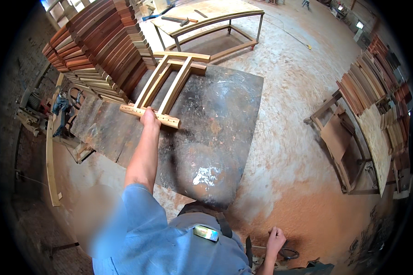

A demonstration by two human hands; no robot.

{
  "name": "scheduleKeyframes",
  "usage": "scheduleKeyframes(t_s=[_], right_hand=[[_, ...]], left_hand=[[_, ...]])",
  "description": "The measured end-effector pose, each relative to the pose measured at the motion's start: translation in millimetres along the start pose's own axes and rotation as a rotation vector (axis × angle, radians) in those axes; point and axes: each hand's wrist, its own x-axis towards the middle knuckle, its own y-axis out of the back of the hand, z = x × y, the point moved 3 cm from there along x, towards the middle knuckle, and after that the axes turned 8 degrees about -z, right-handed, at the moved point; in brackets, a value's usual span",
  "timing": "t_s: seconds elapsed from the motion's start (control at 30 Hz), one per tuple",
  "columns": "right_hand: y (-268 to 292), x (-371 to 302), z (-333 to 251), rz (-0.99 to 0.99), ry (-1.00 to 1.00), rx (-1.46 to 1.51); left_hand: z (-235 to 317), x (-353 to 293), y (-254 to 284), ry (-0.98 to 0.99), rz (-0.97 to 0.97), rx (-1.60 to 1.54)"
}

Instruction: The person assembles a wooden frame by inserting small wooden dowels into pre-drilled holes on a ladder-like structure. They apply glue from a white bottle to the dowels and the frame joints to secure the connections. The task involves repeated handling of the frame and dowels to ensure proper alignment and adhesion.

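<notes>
A pale wooden frame (173, 91) lies on the dark, paint-stained worktable (229, 133). Long slats join its far rail to its near rail (170, 121), which has a row of small holes. My left arm reaches forward, and my left hand (150, 118) is closed around the near rail, between its two ends. Low on the right, beside my body, is my right hand (275, 240). Its fingers are curled in, and whatever they may hold is hidden. A dark loop (289, 253) shows just below that hand.
Tall stacks of reddish and pale wooden pieces (105, 43) border the table's left side. Beyond stands another worktable (215, 13) bearing a hammer (182, 21). At right, a rack (344, 146) stands near more stacked wood (367, 80). Sawdust (321, 220) covers the floor.
</notes>
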Motion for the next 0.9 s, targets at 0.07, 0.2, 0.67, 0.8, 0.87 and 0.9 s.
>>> scheduleKeyframes(t_s=[0.07,0.2,0.67,0.8,0.87,0.9], right_hand=[[-8,12,-16,-0.030,-0.009,-0.033],[-24,27,-35,-0.061,-0.053,0.006],[-32,109,-50,-0.284,-0.054,-0.135],[-26,141,-35,-0.397,0.094,-0.283],[-5,148,-23,-0.463,-0.044,-0.348],[4,178,-23,-0.529,-0.090,-0.346]], left_hand=[[-6,28,-9,-0.006,0.068,0.079],[-18,61,-19,0.019,0.096,0.102],[-61,118,4,0.019,0.000,0.703],[-59,198,48,0.277,-0.170,0.374],[-79,134,24,0.496,-0.391,0.407],[-60,140,34,0.440,-0.283,0.366]])
